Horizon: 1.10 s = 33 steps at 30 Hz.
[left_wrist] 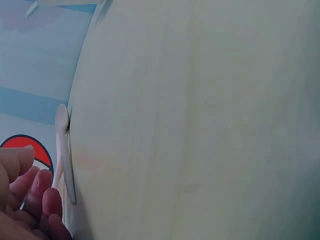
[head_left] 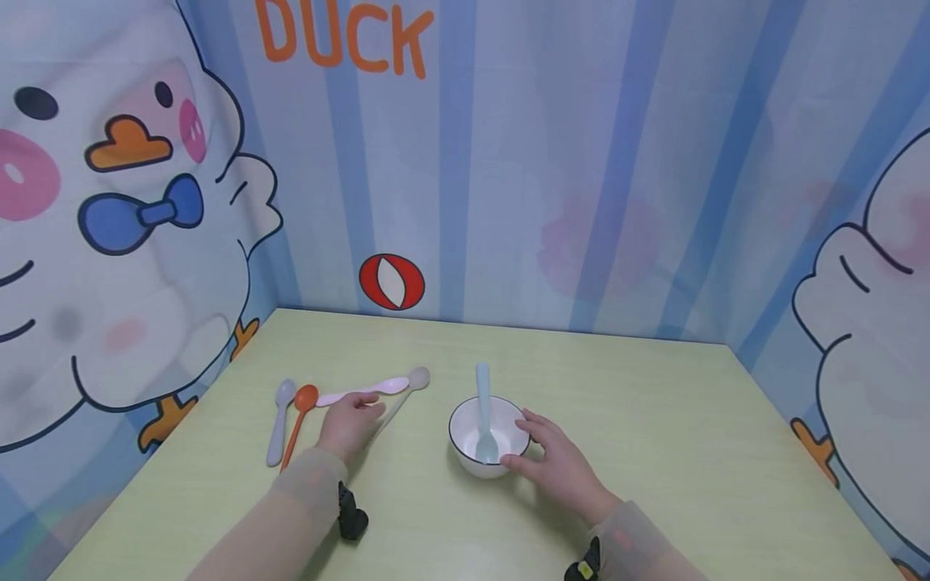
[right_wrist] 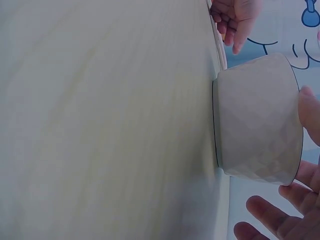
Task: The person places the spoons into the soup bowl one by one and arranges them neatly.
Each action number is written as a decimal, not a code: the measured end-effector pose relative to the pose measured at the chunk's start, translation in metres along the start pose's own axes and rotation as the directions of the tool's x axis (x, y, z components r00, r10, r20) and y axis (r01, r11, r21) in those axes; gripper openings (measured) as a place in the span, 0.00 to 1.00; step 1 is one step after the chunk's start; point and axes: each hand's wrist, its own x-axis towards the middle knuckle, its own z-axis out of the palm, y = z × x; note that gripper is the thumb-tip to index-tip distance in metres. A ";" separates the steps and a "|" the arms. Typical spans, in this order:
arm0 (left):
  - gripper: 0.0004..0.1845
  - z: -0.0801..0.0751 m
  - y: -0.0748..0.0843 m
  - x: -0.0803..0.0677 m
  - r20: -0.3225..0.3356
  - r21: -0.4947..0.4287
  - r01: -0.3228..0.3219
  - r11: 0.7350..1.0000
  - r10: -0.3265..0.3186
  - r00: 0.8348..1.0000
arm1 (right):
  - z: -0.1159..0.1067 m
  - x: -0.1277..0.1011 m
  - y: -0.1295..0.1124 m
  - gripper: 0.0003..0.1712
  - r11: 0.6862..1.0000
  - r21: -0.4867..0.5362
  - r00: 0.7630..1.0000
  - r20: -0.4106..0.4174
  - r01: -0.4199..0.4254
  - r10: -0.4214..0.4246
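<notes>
A white bowl with a dark rim stands upright on the table, and a pale blue spoon leans in it, handle up. My right hand holds the bowl's rim at its right side with thumb and forefinger; the other fingers spread apart in the right wrist view. Left of the bowl, my left hand hovers with loosely bent fingers, nothing seen in them. It is nearest to a pink spoon and a greyish-beige spoon, whose handle runs down beside the hand. The left hand hides part of the pink spoon.
An orange spoon and a pale lavender spoon lie at the left of the yellowish table. Behind the table hangs a blue striped cloth with duck pictures. A dark wrist camera is strapped on the left sleeve.
</notes>
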 end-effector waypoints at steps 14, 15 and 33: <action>0.14 0.010 -0.007 0.005 0.030 0.149 -0.004 0.989 -0.001 1.000 | 0.001 0.001 0.002 0.39 1.000 -0.013 1.000 -0.002 0.019 -0.019; 0.13 0.010 -0.008 0.006 0.035 0.159 -0.003 0.987 -0.002 0.999 | 0.001 0.001 0.002 0.39 1.000 -0.014 1.000 -0.002 0.020 -0.020; 0.08 0.007 -0.010 0.007 0.061 0.249 -0.060 0.967 0.046 0.997 | 0.000 0.001 0.000 0.39 1.000 -0.018 1.000 0.003 0.002 -0.002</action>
